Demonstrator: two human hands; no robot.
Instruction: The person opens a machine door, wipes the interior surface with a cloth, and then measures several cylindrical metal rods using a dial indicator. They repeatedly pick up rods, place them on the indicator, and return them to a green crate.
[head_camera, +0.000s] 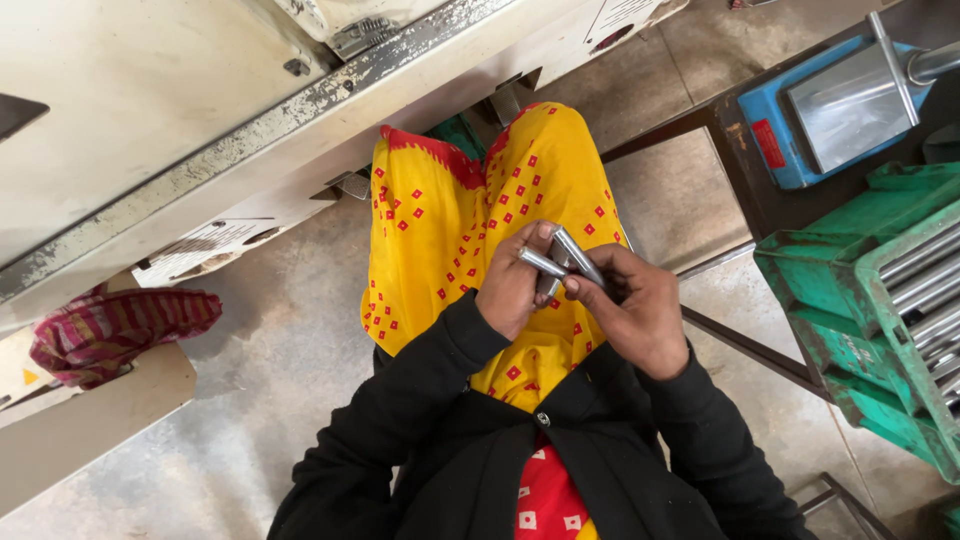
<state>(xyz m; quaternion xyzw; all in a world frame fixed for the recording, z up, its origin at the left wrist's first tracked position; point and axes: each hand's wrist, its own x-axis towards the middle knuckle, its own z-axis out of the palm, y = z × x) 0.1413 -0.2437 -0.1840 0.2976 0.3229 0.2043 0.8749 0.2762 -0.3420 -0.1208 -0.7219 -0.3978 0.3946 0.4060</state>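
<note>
1. Both arms are bent at the elbows and drawn in over the lap; the forearms converge so that the 2 hands meet in front of the body.
2. The left hand (512, 290) is loosely curled, knuckles up, fingers wrapped around what it grips; its thumb points toward the other hand.
3. The right hand (640, 310) sits just beside it, touching it; its fingers are curled in a pinch, thumb and forefinger closed at the tips.
4. Both wrists are nearly straight; the sleeves reach to the wrists.
</note>
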